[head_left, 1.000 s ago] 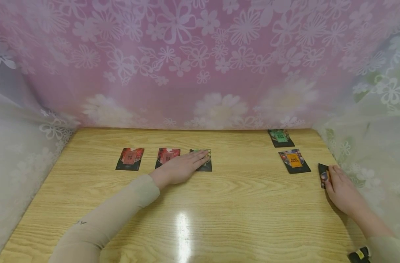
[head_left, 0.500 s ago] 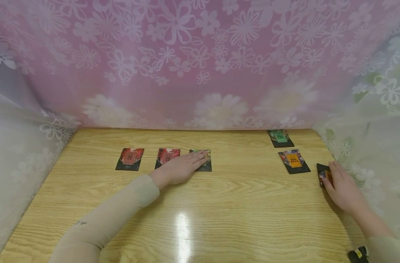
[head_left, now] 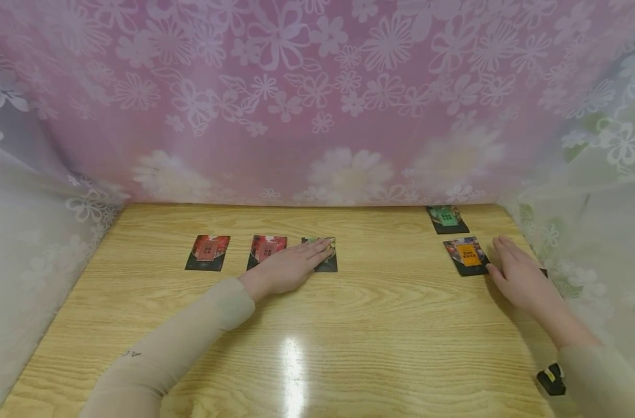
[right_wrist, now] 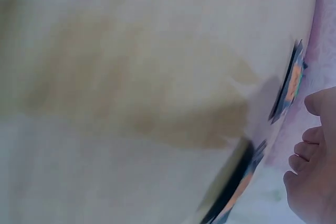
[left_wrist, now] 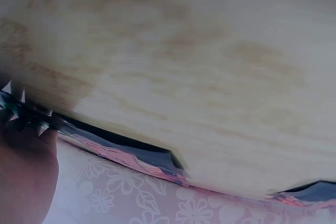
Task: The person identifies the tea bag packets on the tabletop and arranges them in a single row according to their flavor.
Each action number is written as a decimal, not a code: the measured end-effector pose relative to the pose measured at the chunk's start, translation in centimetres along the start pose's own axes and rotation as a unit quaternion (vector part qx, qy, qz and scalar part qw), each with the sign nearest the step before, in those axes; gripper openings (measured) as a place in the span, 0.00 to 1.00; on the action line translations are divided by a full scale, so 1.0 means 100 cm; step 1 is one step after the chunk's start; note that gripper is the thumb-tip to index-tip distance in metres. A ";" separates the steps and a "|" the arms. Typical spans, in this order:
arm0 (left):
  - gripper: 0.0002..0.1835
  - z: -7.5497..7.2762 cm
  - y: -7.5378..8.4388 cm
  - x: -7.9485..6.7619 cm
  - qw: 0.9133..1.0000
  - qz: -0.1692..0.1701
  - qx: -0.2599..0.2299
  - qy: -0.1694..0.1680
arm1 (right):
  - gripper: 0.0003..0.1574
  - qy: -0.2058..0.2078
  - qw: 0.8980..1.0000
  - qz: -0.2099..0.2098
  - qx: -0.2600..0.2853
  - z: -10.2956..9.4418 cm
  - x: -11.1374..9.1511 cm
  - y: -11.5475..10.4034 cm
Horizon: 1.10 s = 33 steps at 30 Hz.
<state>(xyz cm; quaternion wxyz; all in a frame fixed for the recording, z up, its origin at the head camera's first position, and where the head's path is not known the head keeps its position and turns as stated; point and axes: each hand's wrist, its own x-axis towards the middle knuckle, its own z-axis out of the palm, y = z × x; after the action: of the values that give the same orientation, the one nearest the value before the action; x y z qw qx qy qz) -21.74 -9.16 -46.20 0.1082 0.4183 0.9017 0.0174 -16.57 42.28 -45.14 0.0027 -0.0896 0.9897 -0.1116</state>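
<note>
My left hand (head_left: 291, 266) lies with straight fingers over a black packet with a green top (head_left: 328, 264), covering most of it. Beside it, a black packet with a red label (head_left: 265, 247) is partly hidden by that hand, and a matching red-label packet (head_left: 208, 252) lies further left. On the right side, my right hand (head_left: 523, 281) is extended with its thumb at the edge of an orange-label packet (head_left: 469, 255). A second orange-label packet (right_wrist: 233, 195) shows in the right wrist view; in the head view the hand hides nearly all of it. A green-label packet (head_left: 446, 218) lies behind.
The wooden table (head_left: 380, 337) ends at a pink flowered curtain (head_left: 323, 116) at the back, with pale flowered sheets at both sides. A small black object with a yellow mark (head_left: 551, 380) sits by the right sleeve.
My right hand has let go of the right-hand orange-label packet and moved left and away from me, towards the other orange-label packet. The left hand stays in place.
</note>
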 end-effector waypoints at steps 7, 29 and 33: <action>0.32 -0.001 -0.002 0.000 1.000 0.005 -0.001 0.000 | 0.42 -0.008 1.000 -0.019 -0.003 -0.003 0.028 -0.014; 0.33 0.001 -0.004 0.001 1.000 0.020 0.015 0.003 | 0.47 -0.085 0.996 0.012 0.002 0.007 0.095 -0.033; 0.33 0.001 -0.004 0.001 1.000 0.020 0.012 0.005 | 0.46 -0.088 0.996 0.011 0.003 0.009 0.103 -0.031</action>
<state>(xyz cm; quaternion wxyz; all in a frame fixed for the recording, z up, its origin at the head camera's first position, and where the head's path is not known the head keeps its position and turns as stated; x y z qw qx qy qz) -22.06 -9.36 -46.32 0.0983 0.4376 0.8937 0.0113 -26.13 37.26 -45.16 0.0915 -0.0878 0.9862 -0.1060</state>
